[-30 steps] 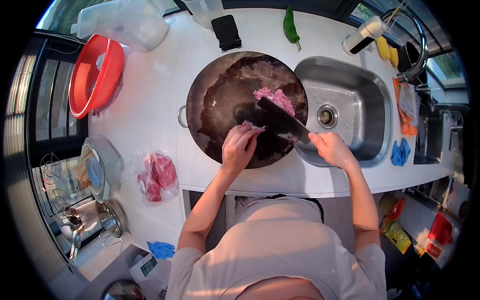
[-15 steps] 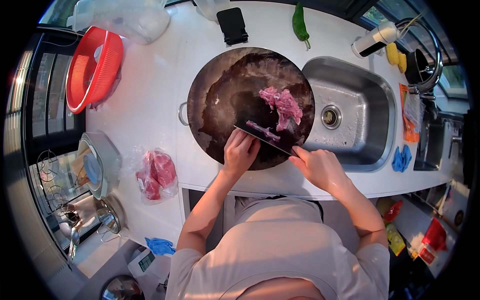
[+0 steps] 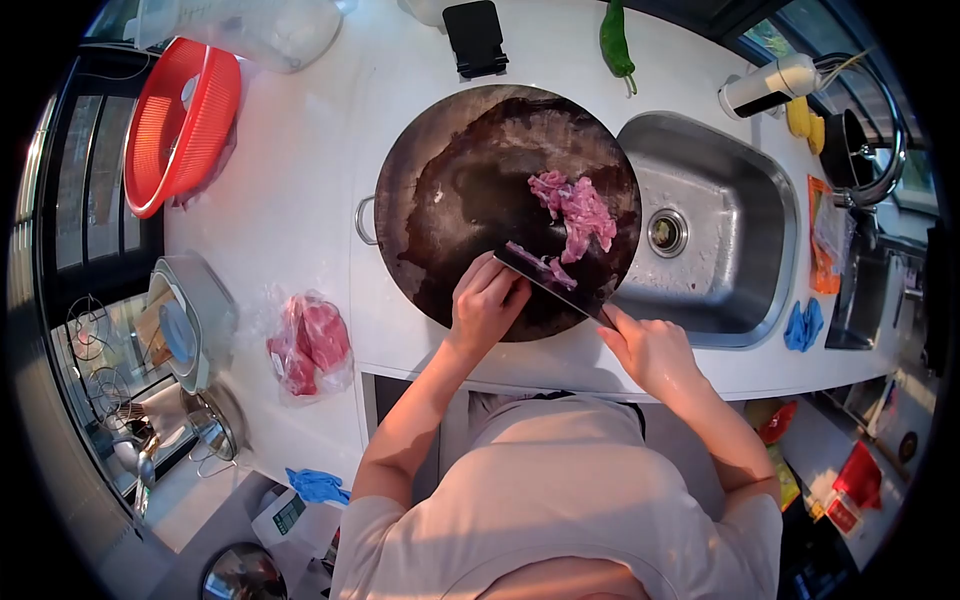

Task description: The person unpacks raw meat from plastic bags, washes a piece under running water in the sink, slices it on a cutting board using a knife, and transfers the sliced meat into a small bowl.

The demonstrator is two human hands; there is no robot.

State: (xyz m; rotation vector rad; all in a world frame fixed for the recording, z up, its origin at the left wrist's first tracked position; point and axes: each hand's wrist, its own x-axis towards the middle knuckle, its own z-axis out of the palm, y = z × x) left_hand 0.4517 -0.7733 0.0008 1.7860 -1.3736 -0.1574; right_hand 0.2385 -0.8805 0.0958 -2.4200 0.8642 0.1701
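Observation:
A dark, wet round cutting board [image 3: 430, 170] lies on the counter before me. My right hand [image 3: 652, 352] grips the handle of a kitchen knife [image 3: 556, 288], whose blade slants across the board's near part. Curled fingers of my left hand [image 3: 486, 304] press on the board against the near side of the blade; whatever lies beneath them is hidden. Thin strips of raw meat [image 3: 542, 265] rest along the blade's far side. Beyond them sits a heap of sliced pink meat [image 3: 577, 212].
A steel sink [image 3: 725, 235] adjoins the board on the right. Bagged raw meat [image 3: 310, 342] lies at the left, with a red colander [image 3: 180, 130] farther back. A green pepper [image 3: 616, 45] and black stand [image 3: 475, 38] are behind the board. Blue gloves [image 3: 803, 322] lie right of the sink.
The view has shifted slightly. Both hands and the knife stay in nearly the same place on the board, and the meat strips still lie by the blade.

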